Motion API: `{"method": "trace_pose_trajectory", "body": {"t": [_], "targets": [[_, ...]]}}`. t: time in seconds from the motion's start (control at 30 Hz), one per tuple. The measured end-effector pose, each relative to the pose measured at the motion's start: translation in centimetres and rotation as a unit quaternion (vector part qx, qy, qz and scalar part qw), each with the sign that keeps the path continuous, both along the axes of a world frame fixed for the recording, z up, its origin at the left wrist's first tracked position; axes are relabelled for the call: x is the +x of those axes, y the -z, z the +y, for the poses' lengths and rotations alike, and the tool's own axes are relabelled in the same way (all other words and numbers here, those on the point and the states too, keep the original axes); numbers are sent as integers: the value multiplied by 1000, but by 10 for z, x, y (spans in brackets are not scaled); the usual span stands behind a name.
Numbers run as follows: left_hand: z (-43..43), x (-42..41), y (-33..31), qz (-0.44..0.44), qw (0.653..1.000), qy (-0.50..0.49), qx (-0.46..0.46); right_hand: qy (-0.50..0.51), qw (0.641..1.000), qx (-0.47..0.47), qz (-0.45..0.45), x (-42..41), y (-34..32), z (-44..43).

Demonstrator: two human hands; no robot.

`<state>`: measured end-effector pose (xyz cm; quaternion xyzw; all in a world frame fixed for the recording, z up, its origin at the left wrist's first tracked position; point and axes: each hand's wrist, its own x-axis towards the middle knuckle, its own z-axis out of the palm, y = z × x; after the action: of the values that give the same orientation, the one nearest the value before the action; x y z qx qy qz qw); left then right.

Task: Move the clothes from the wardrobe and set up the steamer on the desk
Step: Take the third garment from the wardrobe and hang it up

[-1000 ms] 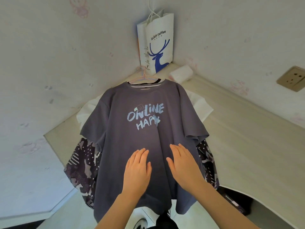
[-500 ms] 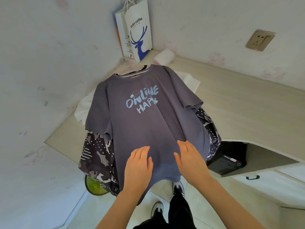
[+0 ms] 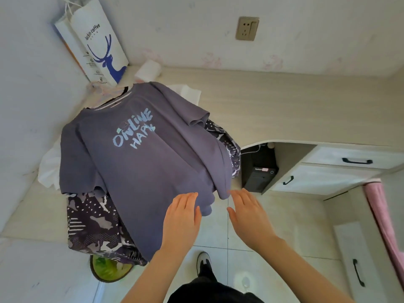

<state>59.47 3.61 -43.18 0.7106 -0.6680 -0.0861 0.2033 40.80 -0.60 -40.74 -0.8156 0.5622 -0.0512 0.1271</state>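
The grey T-shirt (image 3: 142,162) is laid on top of a pile of clothes at the left corner of the surface (image 3: 284,110), its hem hanging over the front edge toward the floor. Under it a patterned dark garment (image 3: 91,221) and a white garment (image 3: 49,167) are seen, and the hook of a pink hanger (image 3: 102,89) shows at the collar, near the paper bag (image 3: 102,51) standing against the wall.

Compared with a second ago, both hands are drawn back down the shirt. The left hand (image 3: 181,224) is held flat with its fingers (image 3: 185,199) spread, touching only the hem. The right hand (image 3: 249,215) is now off the cloth altogether, open and empty, over the floor just beside the shirt's lower right corner. Nothing is gripped by either hand. The view is also swung to the right, so that the drawers (image 3: 341,162) and the computer tower (image 3: 260,173) under the surface are brought into sight.

From this it is judged that the smoothing of the pile is being finished and the clothes-moving part is largely done. No steamer is visible anywhere, so its setting-up is taken as not yet begun.
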Motion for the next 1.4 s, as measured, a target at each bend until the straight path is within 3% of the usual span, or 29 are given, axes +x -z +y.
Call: {"method": "trace_pose_trajectory", "body": {"t": [0.23,0.57,1.0,1.2,1.4], "targets": [[2,-73,-7,-4,994,105,12,102,993,-31,43,-79,6,50],[70,-246,-10,2,966,251,57,237,969,-35,57,-223,5,169],[174,-452,4,-28,873,485,45,443,893,-6,82,-379,12,331],[179,-516,2,-48,830,555,25,518,853,2,63,-420,13,352],[156,-575,10,-44,816,576,16,555,830,-1,64,-472,15,343]]}}
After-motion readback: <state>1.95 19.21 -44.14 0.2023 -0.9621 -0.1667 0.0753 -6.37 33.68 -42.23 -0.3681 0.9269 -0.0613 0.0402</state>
